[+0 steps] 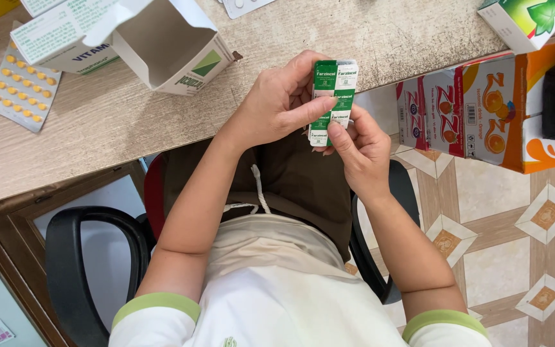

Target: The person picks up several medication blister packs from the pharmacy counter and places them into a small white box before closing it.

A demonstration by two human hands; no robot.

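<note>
Item: a stack of green-and-white blister strips (333, 101), held upright between both hands just off the near edge of the wooden table (130, 122), above the seated person's lap.

Left hand (281, 103): wrapped around the stack from the left, the thumb laid across its printed front, the fingers hidden behind. The grip is closed on the strips.

Right hand (361, 151): set against the lower right corner of the stack, fingertips pinching its bottom edge (whether a single strip is being separated cannot be told).

Handling note, as a judgement: the strips would best be kept squared, edges aligned, with steady thumb pressure across the middle, so that none fans out or slides down; the lower pinch should be kept light, since foil strips crease easily.

Also recorded on the table:
- an open white carton (168, 48) with a green mark, flaps raised, its mouth facing the person, well apart from the hands;
- a closed white-and-green box (59, 38) just behind it;
- a blister sheet of orange tablets (24, 87) lying flat at the far left;
- a white box with a green leaf (528, 19) at the upper right.

Beside the table, to the right: an orange-and-red carton (483, 109).

Seat: a black-armed chair (78, 257).
</note>
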